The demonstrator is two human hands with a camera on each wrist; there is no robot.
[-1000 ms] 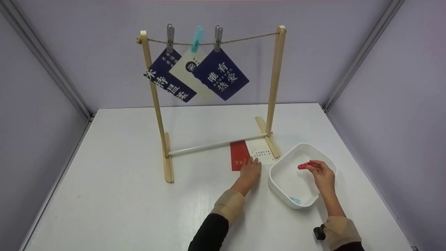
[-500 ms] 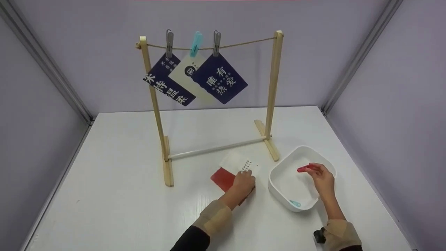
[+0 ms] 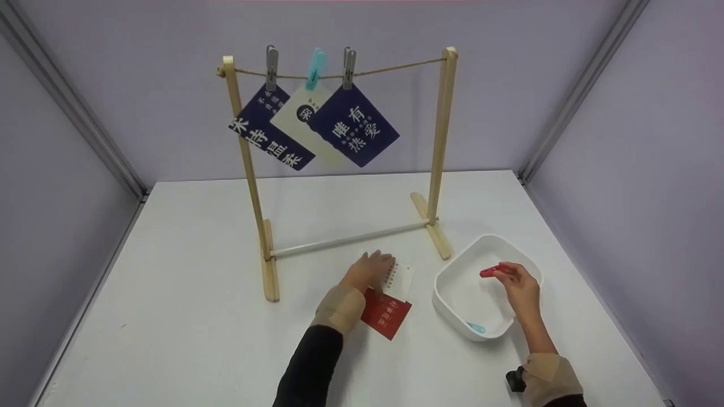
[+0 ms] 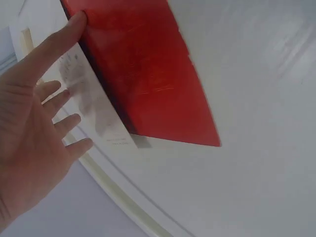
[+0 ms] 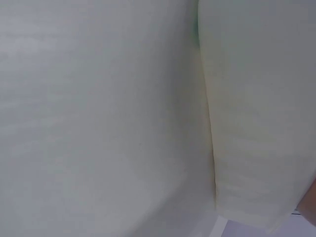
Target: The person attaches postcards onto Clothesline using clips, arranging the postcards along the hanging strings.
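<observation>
My left hand (image 3: 366, 271) is over a red card (image 3: 386, 317) and a white card (image 3: 399, 282) that lie overlapped on the table. In the left wrist view the thumb tip meets the edge of the red card (image 4: 148, 74), while the other fingers are spread loosely beside the white card (image 4: 98, 106). Above a white basin (image 3: 450, 312), my right hand (image 3: 521, 291) pinches a red clothespin (image 3: 490, 272) between thumb and fingers. A light blue clothespin (image 3: 476, 327) lies inside the basin. The right wrist view shows mostly the basin's outer wall (image 5: 256, 108).
Behind the hands stands a wooden rack (image 3: 443, 135) with a string (image 3: 396, 67). Two navy cards and a cream card (image 3: 294, 116) hang there from two grey clothespins and a turquoise clothespin (image 3: 315, 69). The rack's white crossbar (image 3: 350, 237) runs low behind the loose cards.
The left hand has drawn the red and white cards toward the front, turning them, then shifted to their left side. The right hand still holds the red clothespin over the basin.
</observation>
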